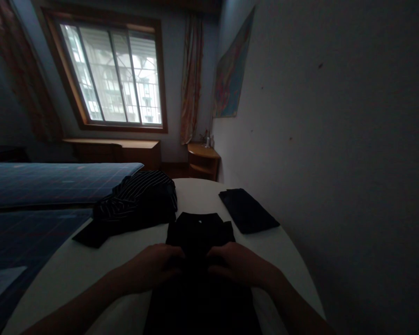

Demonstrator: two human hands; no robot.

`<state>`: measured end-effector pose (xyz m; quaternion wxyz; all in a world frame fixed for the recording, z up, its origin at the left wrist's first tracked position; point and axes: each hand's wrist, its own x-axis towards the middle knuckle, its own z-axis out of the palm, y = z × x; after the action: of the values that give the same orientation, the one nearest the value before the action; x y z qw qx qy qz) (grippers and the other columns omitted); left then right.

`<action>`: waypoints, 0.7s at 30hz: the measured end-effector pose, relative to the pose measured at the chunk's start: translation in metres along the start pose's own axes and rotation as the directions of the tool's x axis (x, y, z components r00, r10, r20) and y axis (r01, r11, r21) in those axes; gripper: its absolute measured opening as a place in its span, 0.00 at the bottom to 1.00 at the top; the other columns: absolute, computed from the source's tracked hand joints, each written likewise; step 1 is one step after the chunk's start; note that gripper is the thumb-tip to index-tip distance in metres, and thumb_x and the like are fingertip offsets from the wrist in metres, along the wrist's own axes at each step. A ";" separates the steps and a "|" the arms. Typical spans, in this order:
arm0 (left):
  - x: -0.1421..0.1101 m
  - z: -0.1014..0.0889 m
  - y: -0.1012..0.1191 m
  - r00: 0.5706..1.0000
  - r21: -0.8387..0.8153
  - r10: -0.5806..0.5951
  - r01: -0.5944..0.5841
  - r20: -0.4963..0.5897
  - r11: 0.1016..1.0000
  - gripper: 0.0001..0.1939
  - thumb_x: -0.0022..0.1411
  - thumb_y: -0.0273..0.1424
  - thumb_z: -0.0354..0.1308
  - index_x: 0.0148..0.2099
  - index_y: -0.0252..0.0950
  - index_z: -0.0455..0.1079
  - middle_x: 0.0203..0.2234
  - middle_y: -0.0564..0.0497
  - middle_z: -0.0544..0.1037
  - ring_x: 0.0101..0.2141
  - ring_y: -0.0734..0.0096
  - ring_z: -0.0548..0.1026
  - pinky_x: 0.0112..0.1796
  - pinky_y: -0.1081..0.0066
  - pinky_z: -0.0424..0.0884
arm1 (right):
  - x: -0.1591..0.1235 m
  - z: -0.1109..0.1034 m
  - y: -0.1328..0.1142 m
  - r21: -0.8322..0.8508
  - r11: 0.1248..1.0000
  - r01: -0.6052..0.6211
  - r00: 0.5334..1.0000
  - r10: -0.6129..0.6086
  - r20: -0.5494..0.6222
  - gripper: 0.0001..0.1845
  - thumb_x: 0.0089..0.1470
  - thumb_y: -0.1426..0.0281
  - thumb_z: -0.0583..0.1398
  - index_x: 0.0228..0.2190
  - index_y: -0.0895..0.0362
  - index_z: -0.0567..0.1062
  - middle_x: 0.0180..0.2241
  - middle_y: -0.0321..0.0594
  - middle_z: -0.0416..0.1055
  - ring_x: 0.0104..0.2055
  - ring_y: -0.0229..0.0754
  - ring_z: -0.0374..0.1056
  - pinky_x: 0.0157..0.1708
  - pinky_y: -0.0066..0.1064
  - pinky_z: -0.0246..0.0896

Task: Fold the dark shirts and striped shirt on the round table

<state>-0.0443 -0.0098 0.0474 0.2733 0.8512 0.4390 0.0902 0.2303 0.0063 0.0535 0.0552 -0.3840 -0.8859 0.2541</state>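
A black shirt lies in front of me on the round white table, its sides turned in and its collar end pointing away. My left hand is on the left part of the shirt, fingers curled into the cloth. On the right part, my right hand grips the fabric in much the same way. The fingertips of both hands point inward and are partly lost in the dark cloth. Beyond my right hand rests a flat, folded dark garment. A loose heap of black and striped clothes sits beyond my left hand.
The round white table has a wall close on its right. To the left is a bed with a blue checked cover. A desk under the window and a corner shelf stand at the back.
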 end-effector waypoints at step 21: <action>0.110 -0.036 -0.087 0.988 -0.215 -0.021 -0.013 -0.155 0.977 0.17 0.52 0.34 0.61 0.45 0.32 0.73 0.38 0.47 0.81 0.41 0.60 0.78 0.44 0.64 0.72 | 0.088 -0.041 0.090 -0.044 0.999 0.024 0.995 -0.028 -0.094 0.15 0.60 0.72 0.57 0.47 0.59 0.77 0.45 0.46 0.78 0.46 0.44 0.73 0.49 0.35 0.63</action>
<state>-0.0530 0.1323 0.0204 0.3286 0.8060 0.4485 0.2031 0.2400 0.1370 0.0355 0.0925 -0.3851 -0.8925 0.2159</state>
